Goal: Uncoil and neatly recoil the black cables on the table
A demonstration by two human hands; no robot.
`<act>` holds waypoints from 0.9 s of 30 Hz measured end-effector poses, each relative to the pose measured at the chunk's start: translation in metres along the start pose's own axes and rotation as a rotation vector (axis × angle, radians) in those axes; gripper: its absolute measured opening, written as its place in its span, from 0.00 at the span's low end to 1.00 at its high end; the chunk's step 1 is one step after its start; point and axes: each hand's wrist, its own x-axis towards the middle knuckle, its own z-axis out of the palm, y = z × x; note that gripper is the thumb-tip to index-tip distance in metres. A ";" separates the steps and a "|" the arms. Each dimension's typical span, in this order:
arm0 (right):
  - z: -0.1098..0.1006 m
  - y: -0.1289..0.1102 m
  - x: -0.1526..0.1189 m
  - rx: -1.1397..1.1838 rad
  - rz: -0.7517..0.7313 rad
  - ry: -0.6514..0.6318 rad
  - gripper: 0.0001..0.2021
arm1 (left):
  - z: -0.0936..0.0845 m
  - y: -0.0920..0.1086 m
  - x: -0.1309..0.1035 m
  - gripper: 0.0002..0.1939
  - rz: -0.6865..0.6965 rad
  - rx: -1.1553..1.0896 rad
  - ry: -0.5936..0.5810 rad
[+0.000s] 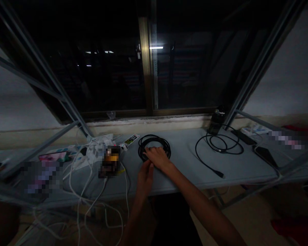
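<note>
A black cable (167,145) lies wound into a round coil on the grey tabletop, in the middle of the head view. My right hand (157,156) reaches across the coil's centre from the right, its fingers closed over the cable at the left side. Just below it, my left hand (145,173) pinches the coil's lower left edge, its fingertips meeting those of the right. The cable under the fingers is partly hidden. Further right, a second black cable (202,158) lies in loose loops, its plug end towards the table's front edge.
Left of the coil are a power strip (99,145) with tangled white cords, a blurred-out device (110,162) and a phone (54,156). A dark bottle (217,121) stands at the back right. Dark phone-like slabs (265,155) lie farther right. Metal frame posts flank the table.
</note>
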 end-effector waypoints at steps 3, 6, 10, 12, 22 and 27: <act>0.001 0.003 0.002 0.023 0.007 0.020 0.19 | 0.000 -0.003 -0.003 0.20 0.015 0.001 0.007; -0.014 0.015 0.006 0.149 0.080 0.191 0.18 | 0.006 0.000 0.000 0.21 -0.020 -0.032 0.046; -0.035 0.021 0.004 0.659 0.207 0.708 0.22 | 0.022 0.014 0.014 0.25 -0.094 -0.195 0.051; -0.035 0.014 0.002 1.061 0.287 0.962 0.24 | 0.032 0.023 0.025 0.28 -0.074 -0.315 -0.009; 0.038 -0.015 -0.005 1.964 0.594 0.911 0.33 | 0.022 0.003 0.057 0.32 0.002 -0.200 0.054; 0.051 -0.007 -0.014 1.759 0.628 0.798 0.34 | 0.013 -0.016 0.059 0.37 0.022 -0.117 0.179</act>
